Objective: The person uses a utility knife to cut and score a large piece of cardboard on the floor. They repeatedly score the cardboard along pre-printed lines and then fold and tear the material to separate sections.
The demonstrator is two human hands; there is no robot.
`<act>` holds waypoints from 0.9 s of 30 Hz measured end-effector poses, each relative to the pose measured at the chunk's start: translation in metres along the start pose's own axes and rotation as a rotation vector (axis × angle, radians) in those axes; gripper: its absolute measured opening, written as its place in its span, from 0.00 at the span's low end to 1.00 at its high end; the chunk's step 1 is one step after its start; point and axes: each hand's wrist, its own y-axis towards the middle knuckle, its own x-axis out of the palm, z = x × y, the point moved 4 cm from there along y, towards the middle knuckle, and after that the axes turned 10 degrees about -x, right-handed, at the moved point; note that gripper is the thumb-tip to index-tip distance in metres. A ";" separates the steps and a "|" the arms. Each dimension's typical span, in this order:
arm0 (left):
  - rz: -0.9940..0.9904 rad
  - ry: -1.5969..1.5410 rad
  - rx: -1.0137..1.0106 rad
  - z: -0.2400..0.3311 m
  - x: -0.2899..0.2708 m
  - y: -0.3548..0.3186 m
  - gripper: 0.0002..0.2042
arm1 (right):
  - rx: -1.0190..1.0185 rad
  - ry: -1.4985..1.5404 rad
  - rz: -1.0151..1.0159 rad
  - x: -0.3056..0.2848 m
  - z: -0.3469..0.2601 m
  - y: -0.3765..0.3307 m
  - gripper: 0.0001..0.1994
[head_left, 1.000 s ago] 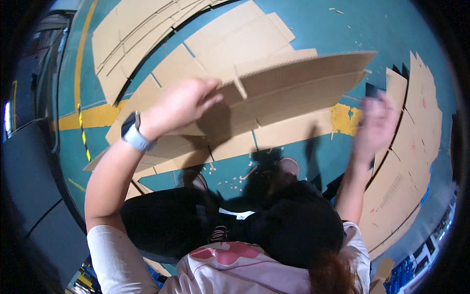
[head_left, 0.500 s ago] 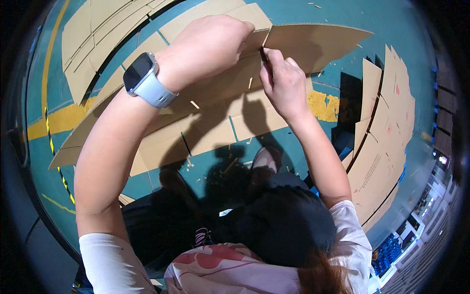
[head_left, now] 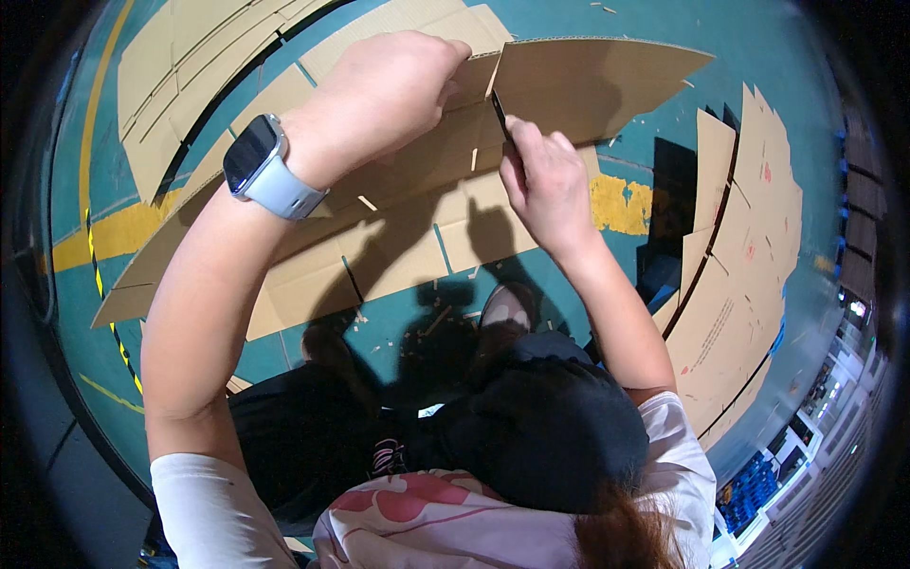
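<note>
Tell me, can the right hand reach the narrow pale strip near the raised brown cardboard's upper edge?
Likely yes: the right hand holds a thin black tool beside the strip; nothing visible blocks it.

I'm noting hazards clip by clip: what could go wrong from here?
The thin dark tool in the right hand might slip from the slot toward the left hand, which holds the same cardboard by its upper edge. Loose scraps near the shoes could slide underfoot.
</note>
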 end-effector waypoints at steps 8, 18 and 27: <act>0.066 0.035 0.045 0.004 0.000 -0.004 0.07 | -0.027 -0.036 0.003 0.011 0.015 0.015 0.11; 0.079 0.036 0.028 0.003 0.005 -0.003 0.09 | 0.087 0.024 0.014 0.014 0.009 -0.008 0.13; -0.330 -0.028 -0.079 -0.054 -0.033 -0.054 0.14 | 0.336 0.194 -0.081 -0.018 -0.016 -0.066 0.12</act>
